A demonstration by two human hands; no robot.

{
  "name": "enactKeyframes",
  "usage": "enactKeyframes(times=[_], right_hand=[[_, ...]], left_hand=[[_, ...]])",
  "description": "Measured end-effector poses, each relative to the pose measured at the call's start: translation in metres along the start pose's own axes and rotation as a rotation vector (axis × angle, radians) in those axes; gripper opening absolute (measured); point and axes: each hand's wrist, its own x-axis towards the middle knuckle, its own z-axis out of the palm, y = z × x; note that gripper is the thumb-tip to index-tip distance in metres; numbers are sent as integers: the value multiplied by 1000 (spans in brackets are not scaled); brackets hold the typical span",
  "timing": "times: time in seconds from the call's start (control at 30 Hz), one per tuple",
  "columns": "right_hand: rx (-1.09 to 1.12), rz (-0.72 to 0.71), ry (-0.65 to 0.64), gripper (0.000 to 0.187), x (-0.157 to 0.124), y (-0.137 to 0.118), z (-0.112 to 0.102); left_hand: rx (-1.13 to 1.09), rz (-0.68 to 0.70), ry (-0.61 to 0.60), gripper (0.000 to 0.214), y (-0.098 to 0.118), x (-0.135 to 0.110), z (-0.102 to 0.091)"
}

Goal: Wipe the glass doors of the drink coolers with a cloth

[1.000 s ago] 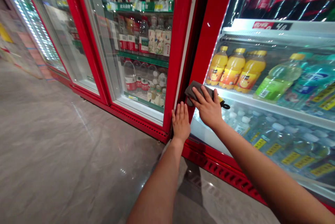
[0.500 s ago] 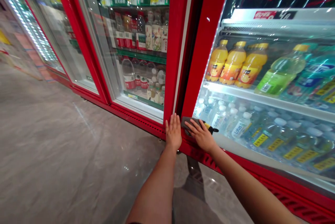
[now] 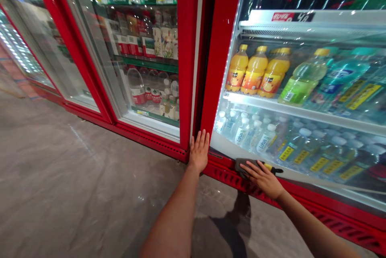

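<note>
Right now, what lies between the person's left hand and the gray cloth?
The head view shows a stretch of the fridge's red lower frame between the left hand and the gray cloth.

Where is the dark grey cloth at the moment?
The dark grey cloth is right of centre in the head view, under the right hand, against the red bottom frame of the right-hand fridge, below white-capped clear plastic bottles.

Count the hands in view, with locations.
2. Left hand: flat near the lower left corner of the right-hand cooler's red frame. Right hand: on the gray cloth pad along that frame's bottom edge. No others show.
</note>
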Motion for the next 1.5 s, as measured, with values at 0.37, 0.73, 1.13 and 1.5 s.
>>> enactKeyframes(times=[0.37, 0.73, 1.13, 1.5], right_hand=[[-204, 453, 195, 47, 57, 69, -74], [-122, 207, 2, 33, -4, 62, -67], [-239, 587, 192, 46, -16, 74, -81], [-103, 336, 259, 53, 173, 43, -64]], left_hand=[[-21, 51, 45, 94, 16, 23, -8], [-41, 185, 140, 86, 45, 41, -13], [-31, -8, 199, 85, 35, 46, -16], [13, -87, 171, 85, 10, 36, -21]])
